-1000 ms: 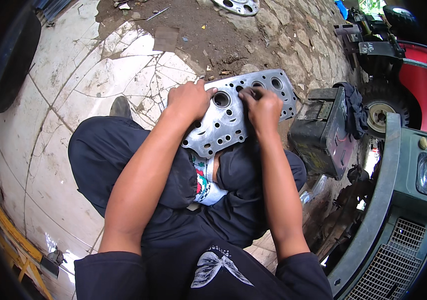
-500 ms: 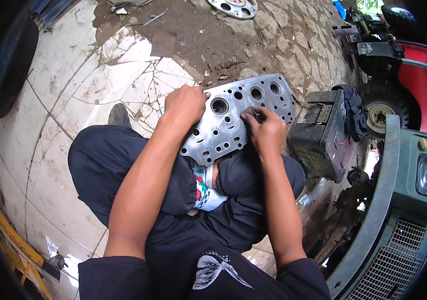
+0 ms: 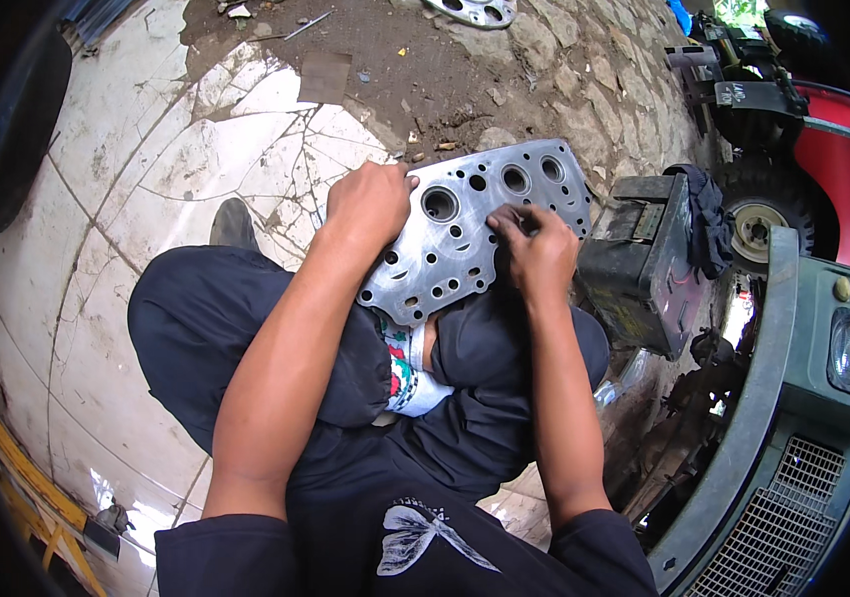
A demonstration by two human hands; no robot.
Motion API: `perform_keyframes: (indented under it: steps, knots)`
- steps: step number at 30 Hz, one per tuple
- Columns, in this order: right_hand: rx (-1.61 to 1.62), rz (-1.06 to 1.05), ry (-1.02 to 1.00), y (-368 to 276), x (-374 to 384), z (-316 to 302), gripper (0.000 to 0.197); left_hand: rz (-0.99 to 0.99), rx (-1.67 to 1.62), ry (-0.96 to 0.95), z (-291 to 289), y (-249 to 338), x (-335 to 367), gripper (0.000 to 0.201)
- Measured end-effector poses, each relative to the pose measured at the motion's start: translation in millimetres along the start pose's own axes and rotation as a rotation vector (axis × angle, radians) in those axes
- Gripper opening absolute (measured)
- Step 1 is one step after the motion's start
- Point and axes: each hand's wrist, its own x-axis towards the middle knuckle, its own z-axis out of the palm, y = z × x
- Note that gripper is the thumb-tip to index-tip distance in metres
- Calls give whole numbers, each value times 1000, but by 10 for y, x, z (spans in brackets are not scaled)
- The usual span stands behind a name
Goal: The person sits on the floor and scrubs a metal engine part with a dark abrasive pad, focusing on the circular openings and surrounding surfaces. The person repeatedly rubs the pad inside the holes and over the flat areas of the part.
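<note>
A grey metal engine cylinder head [image 3: 465, 261], full of round holes, rests tilted across my legs. Its machined face is turned up toward me, with several large valve openings along the far side. My left hand [image 3: 373, 204] grips its left edge, thumb on the face by a large opening and the other fingers curled out of sight. Over the right half of that face, my right hand [image 3: 536, 247] is closed in a pinch, thumb and fingertips together at the surface. Whatever may be between those fingertips is hidden.
To the right stands a dark battery-like box [image 3: 634, 261] with a dark cloth [image 3: 706, 224] over its far side. Beyond are a green vehicle front [image 3: 838, 398] with a grey bumper [image 3: 758, 428] and a red vehicle [image 3: 836, 164]. Cracked white tiles [image 3: 136, 169] meet dirt and stones ahead.
My right hand has shifted slightly right over the metal face, its fingers still pinched. My left hand keeps its grip on the edge. The view has tilted a little.
</note>
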Motion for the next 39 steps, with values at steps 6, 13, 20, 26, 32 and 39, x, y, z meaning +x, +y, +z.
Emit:
perform_keyframes:
  steps: [6,13,20,26,32,39]
  knots:
    - [-79,-57,72,-135,357,240,35,-12,8,-33,-22,27,65,39]
    - [8,-3,-16,86,17,-16,34,-60,-16,-87,-55,-104,154,48]
    - [-77,-78,50,-125,273,206,33,-23,-41,-171,-73,-97,220,48]
    - [34,-38,-20,-4,-86,24,32,-64,-52,-112,-45,-143,148,47]
    - [-87,-191,93,-69,250,257,35,15,-47,-186,-59,-188,278,47]
    - [35,-140,15,8,-55,6,26,-45,-21,-99,1,-133,166,48]
